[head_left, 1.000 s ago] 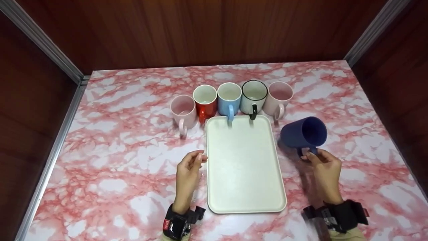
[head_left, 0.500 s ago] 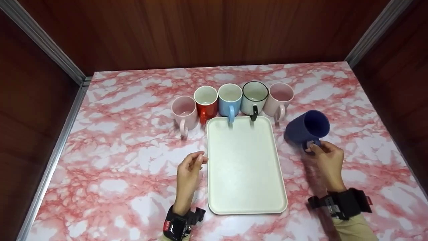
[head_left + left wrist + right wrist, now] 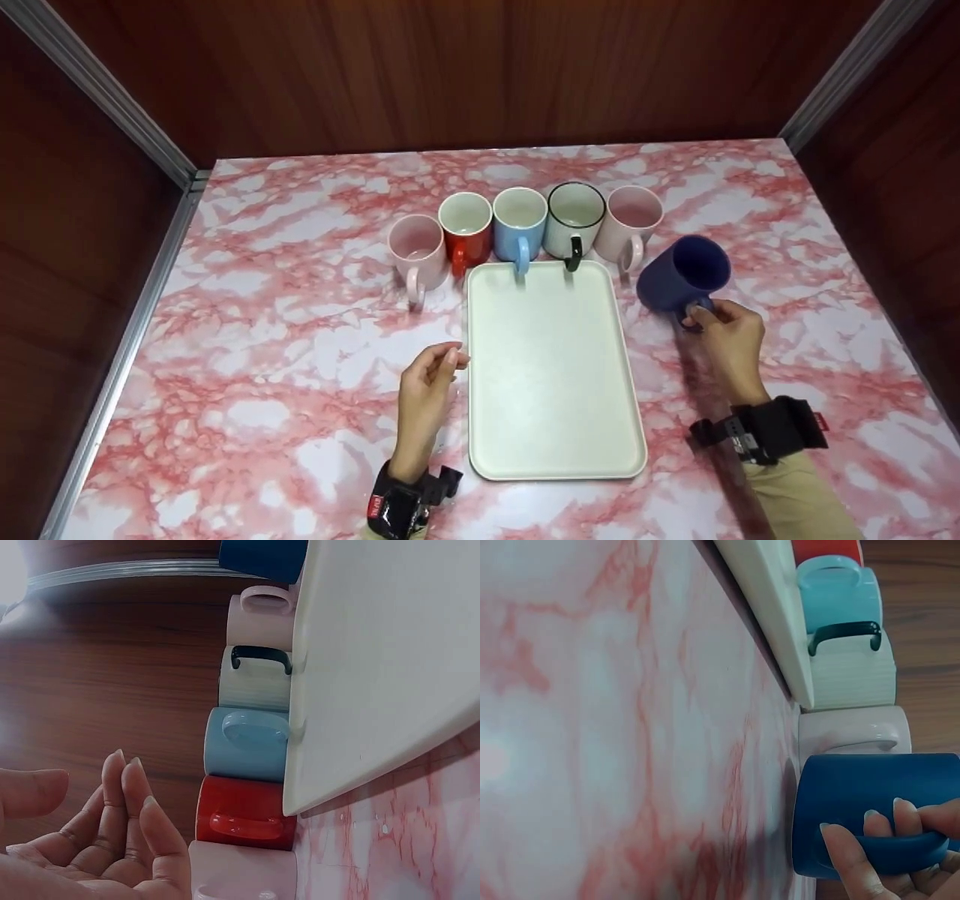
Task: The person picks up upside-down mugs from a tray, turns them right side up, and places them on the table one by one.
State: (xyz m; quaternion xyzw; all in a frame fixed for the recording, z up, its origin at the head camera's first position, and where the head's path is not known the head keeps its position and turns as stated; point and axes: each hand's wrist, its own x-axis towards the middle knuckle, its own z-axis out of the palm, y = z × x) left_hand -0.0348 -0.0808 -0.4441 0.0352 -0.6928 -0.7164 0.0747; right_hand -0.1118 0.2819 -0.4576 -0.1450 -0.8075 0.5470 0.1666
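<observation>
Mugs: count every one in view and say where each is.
6. Five line the tray's far edge: pink mug, red mug, light blue mug, black-rimmed white mug, second pink mug. The right hand holds the dark blue mug.

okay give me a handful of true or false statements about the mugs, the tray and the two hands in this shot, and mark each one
1. The right hand grips the dark blue ceramic mug by its handle. True.
2. The cream rectangular plastic tray has two mugs standing on it. False: nothing stands on it; the mugs are lined up on the marble tabletop behind its far edge.
3. The left hand holds nothing, beside the tray's left edge. True.
4. The red ceramic mug stands at the right end of the row. False: it is second from the left, between a pale pink mug and the light blue mug.
5. The white mug with the black rim lies on its side. False: it stands upright.
</observation>
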